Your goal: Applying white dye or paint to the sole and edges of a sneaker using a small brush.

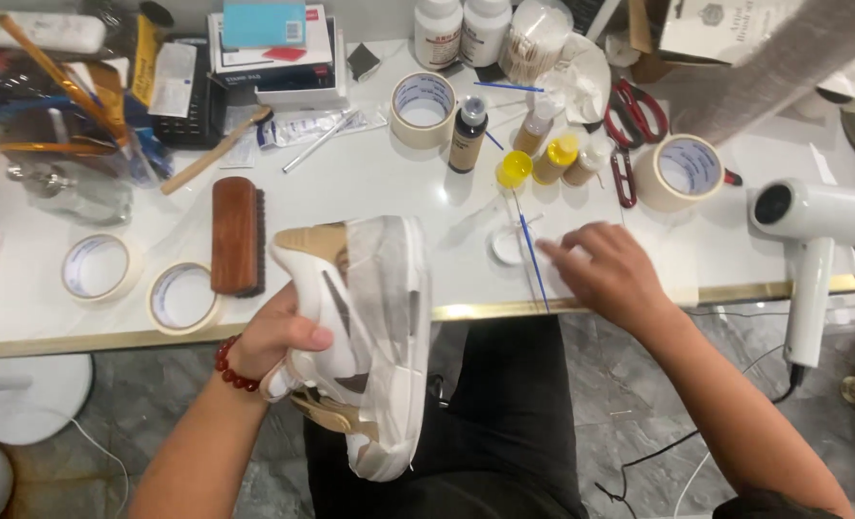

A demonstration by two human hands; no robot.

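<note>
I see my left hand (278, 336) closed around a white and tan shoe (365, 336), held over my lap at the table (370, 183) edge; its long axis runs away from me. My right hand (610, 274), forearm stretched forward, rests on the table, fingers curled touching a thin blue brush (533, 255).
</note>
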